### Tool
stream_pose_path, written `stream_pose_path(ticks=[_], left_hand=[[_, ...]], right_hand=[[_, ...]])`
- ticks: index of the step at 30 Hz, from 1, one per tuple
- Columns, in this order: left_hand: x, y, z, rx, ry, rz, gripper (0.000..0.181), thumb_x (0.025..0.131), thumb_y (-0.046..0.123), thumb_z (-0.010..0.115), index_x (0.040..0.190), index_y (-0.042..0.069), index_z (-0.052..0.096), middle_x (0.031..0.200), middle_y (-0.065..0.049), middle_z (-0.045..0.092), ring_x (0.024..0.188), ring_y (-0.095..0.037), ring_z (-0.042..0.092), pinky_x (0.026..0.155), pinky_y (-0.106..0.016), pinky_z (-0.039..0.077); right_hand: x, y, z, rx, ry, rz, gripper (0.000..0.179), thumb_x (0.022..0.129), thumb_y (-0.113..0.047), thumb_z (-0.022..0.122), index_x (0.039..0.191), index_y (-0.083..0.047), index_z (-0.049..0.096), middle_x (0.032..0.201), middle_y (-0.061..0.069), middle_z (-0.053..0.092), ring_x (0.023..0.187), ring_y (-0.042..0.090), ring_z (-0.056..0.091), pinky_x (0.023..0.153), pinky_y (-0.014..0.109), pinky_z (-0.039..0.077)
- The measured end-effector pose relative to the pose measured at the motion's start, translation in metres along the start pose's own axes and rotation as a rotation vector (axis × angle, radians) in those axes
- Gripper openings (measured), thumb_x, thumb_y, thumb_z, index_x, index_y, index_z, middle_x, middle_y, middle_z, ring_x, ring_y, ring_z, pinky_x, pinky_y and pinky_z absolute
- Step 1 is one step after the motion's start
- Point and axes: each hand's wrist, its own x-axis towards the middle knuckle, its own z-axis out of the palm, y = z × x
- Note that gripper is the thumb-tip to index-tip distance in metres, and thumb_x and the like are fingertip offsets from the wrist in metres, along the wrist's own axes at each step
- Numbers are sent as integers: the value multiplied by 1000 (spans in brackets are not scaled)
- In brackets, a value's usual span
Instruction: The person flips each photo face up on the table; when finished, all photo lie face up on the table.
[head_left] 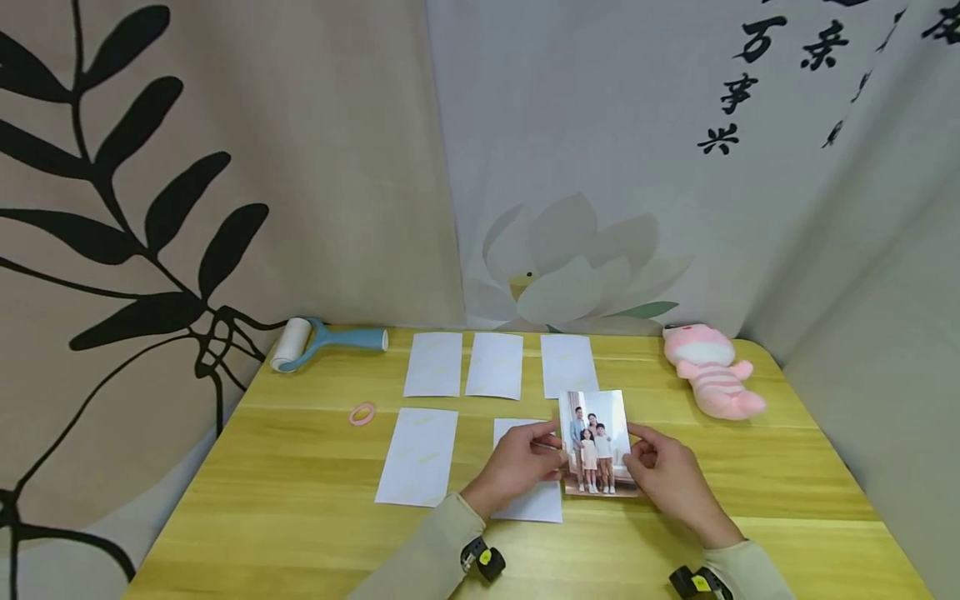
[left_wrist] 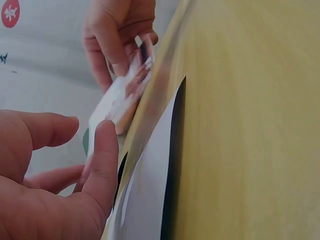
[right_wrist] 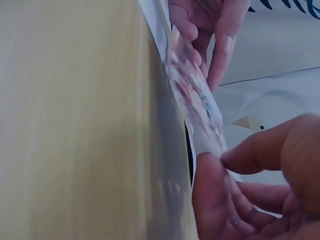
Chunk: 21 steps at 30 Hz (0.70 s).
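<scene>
In the head view a family photo print (head_left: 597, 442) is held a little above the table, picture side toward the camera. My left hand (head_left: 521, 462) pinches its left edge, and my right hand (head_left: 667, 475) pinches the opposite edge between thumb and fingers. Seen edge-on in the right wrist view, the photo (right_wrist: 197, 102) tilts between both hands. Under my left hand lies a white card (head_left: 536, 504), partly covered by that hand and the photo. In the left wrist view this hand's index finger (left_wrist: 55, 129) stands off from the photo.
More white cards (head_left: 416, 457) lie on the wooden table (head_left: 300, 500), with three in a back row (head_left: 493, 367). A blue-handled lint roller (head_left: 341, 338) and a small pink ring (head_left: 362, 413) are at left. At back right lies a pink plush toy (head_left: 712, 371).
</scene>
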Motion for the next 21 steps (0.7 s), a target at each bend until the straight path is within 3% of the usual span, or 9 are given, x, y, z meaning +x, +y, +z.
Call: stream_pose_path(ticks=[6,21], left_hand=[[-2,-3,1,39,-12,-7,52,96,3,72,145,-7,58,120,-17,68,96,-18,71,81,-35,66],[-7,2,0,91,-34,-60,52,97,9,75,144,-5,59,126,-18,69,102,-24,74,84,-36,65]], right_hand=[[1,7,3,-5,-33,8,55,94,-4,75,145,7,57,95,9,67,65,14,67,51,30,58],[8,14,6,-142,-63,2,49,94,-12,78,136,8,65,83,2,66,50,13,61,55,26,50]])
